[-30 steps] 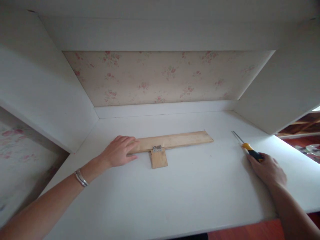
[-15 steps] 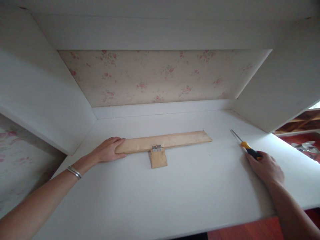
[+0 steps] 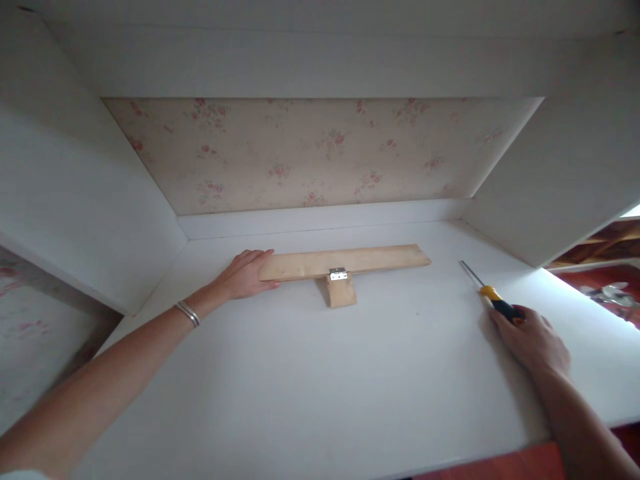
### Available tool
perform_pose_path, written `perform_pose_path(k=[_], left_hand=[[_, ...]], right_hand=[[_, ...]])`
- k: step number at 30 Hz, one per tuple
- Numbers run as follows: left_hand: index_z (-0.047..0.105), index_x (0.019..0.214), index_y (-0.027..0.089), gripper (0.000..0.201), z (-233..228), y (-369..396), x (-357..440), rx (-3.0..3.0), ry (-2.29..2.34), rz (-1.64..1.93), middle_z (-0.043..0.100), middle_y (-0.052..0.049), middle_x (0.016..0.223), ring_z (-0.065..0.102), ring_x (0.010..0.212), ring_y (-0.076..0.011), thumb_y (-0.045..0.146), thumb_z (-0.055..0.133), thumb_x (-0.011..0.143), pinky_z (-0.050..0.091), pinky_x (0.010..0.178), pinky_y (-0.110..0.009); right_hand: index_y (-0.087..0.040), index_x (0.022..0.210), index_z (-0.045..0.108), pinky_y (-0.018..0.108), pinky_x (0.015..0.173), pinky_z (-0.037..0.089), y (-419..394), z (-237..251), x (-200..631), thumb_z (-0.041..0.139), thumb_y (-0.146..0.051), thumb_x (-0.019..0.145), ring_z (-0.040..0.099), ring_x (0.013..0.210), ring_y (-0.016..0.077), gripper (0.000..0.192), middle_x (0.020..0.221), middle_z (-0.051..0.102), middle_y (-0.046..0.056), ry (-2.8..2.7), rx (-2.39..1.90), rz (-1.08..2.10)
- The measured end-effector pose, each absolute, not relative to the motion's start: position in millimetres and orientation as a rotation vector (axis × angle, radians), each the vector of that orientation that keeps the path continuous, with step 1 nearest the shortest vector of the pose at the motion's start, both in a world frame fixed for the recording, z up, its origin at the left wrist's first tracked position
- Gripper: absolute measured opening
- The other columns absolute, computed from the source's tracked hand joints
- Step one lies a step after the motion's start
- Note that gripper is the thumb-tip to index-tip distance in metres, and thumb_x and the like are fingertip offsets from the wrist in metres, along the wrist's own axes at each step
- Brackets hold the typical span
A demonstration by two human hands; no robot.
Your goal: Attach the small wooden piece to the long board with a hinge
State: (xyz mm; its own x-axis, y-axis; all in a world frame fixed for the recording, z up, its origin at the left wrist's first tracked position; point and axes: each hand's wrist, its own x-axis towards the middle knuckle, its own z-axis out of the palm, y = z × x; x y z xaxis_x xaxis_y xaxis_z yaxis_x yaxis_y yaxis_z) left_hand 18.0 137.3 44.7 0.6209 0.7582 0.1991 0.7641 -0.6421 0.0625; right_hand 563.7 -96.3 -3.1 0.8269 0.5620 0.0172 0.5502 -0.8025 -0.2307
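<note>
My left hand grips the left end of a long, flat wooden board, thumb at the near edge and fingers at the far edge. Near the board's middle, a small metal hinge joins it to a short wooden block that points toward me. Off to the right, my right hand is closed around the yellow and black handle of a screwdriver. Its metal shaft points up and left, away from me. The board's left end is partly covered by my fingers.
The white work surface is walled by white panels at left and right. Floral wallpaper shows behind a low white ledge. Beyond the right edge lies a red area with shiny objects.
My left hand has pushed the board, with its hinged block, away from me and to the right. My right hand with the screwdriver has stayed almost still.
</note>
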Motion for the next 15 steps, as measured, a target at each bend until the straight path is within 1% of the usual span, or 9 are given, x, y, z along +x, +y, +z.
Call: perform_pose_path(k=[8,12,15], left_hand=[[0.036,0.136,0.014,0.089,45.5,178.0,118.5,-2.845,-1.325,-0.466,0.052,-0.014,0.127,0.048,0.111,-0.0297,0.07,0.054,0.069,0.035,0.095,-0.038],[0.038,0.133,0.015,0.088,43.5,195.2,164.7,-2.893,-1.306,-0.55,0.054,-0.014,0.124,0.049,0.109,-0.0302,0.071,0.053,0.068,0.035,0.093,-0.038],[0.039,0.132,0.015,0.088,41.2,206.0,193.0,-2.936,-1.288,-0.569,0.055,-0.015,0.121,0.049,0.107,-0.0305,0.073,0.053,0.067,0.036,0.091,-0.038]], right_hand=[[-0.026,0.13,0.042,0.039,0.078,0.045,-95.8,-9.7,571.4,0.023,-0.075,0.078,0.055,0.107,0.032,0.074,0.128,0.051,0.011,-0.91,-2.777,0.034],[-0.028,0.129,0.045,0.039,0.08,0.045,-95.2,-8.3,570.7,0.024,-0.073,0.08,0.055,0.106,0.0317,0.07,0.129,0.05,0.008,-0.978,-2.743,0.017],[-0.029,0.131,0.045,0.041,0.079,0.046,-94.2,-7.4,570.4,0.027,-0.071,0.08,0.056,0.103,0.0333,0.068,0.129,0.051,0.006,-1.018,-2.724,0.026]])
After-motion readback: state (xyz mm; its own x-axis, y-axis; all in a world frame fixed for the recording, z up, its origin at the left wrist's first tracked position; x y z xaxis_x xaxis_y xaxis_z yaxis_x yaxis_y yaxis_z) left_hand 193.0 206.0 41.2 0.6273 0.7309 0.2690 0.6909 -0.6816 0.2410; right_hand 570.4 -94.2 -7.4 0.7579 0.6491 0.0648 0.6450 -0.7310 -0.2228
